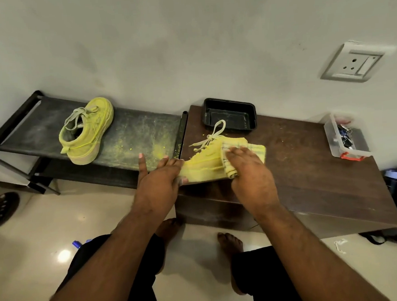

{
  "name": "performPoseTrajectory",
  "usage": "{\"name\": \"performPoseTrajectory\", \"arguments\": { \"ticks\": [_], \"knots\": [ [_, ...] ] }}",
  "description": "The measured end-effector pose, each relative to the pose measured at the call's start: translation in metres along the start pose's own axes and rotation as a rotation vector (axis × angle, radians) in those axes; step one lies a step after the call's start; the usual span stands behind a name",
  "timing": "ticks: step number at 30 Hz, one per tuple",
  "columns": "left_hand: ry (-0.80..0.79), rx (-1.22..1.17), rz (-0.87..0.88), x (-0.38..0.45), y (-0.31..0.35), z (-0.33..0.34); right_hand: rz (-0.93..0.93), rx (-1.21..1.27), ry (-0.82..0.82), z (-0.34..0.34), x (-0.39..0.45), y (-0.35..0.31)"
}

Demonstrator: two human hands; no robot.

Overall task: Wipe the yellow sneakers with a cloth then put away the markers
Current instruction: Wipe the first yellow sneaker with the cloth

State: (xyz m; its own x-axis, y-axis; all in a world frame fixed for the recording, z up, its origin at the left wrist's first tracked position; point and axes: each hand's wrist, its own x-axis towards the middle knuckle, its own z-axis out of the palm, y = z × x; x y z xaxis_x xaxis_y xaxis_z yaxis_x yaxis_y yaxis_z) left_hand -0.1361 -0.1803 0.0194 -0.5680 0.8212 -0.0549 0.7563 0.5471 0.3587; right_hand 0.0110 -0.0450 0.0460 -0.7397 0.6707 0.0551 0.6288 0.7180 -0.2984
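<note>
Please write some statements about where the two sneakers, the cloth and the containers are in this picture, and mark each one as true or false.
1. The right hand presses the cloth onto the sneaker on the wooden table. True.
2. The left hand is lifted away from the sneaker being wiped. False: it holds the heel end of that sneaker.
3. The second sneaker sits on the dark shoe rack. True.
4. The black tray holds the second sneaker. False: no sneaker is in it.
5. The clear plastic box stands on the shoe rack. False: it stands at the table's right end.
</note>
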Motion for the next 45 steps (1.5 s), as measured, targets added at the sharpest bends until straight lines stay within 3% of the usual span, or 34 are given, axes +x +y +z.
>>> {"name": "performPoseTrajectory", "arguments": {
  "ticks": [3,6,9,14,16,19,23,25,28,35,37,40,45],
  "knots": [
    [-0.008,0.040,0.037,0.001,-0.002,0.000,-0.275,-0.022,-0.021,0.015,-0.005,-0.033],
    [0.000,0.053,0.065,0.000,-0.006,0.001,-0.303,-0.083,-0.132,0.023,-0.002,-0.042],
    [0.000,0.019,0.085,0.001,-0.007,0.001,-0.136,-0.068,-0.085,0.013,0.006,-0.019],
    [-0.018,0.006,0.073,0.006,-0.004,0.000,0.366,0.070,0.041,-0.003,0.014,0.036],
    [-0.024,-0.006,0.070,0.007,-0.005,0.001,0.463,0.140,0.095,-0.005,0.011,0.040],
    [-0.004,-0.033,0.072,0.007,-0.006,0.002,0.233,0.176,0.154,-0.002,0.005,0.016],
    [0.005,-0.043,0.075,0.006,-0.005,0.001,-0.262,-0.007,0.026,0.022,-0.001,-0.035],
    [0.001,-0.010,0.067,0.005,-0.005,0.001,-0.295,-0.046,-0.057,0.031,0.000,-0.040],
    [-0.004,-0.012,0.072,0.003,-0.005,0.002,-0.182,-0.037,-0.088,0.025,0.005,-0.024],
    [0.000,-0.027,0.075,0.004,-0.005,0.003,0.487,0.107,0.015,0.006,0.018,0.052],
    [-0.015,-0.012,0.081,0.003,-0.005,0.004,0.560,0.142,0.082,0.003,0.012,0.057],
    [-0.011,-0.010,0.085,0.002,-0.004,0.003,0.384,0.290,0.204,-0.001,0.001,0.036],
    [0.002,-0.040,0.101,0.001,-0.005,0.001,-0.106,-0.028,-0.044,0.018,-0.003,-0.019]
  ]
}}
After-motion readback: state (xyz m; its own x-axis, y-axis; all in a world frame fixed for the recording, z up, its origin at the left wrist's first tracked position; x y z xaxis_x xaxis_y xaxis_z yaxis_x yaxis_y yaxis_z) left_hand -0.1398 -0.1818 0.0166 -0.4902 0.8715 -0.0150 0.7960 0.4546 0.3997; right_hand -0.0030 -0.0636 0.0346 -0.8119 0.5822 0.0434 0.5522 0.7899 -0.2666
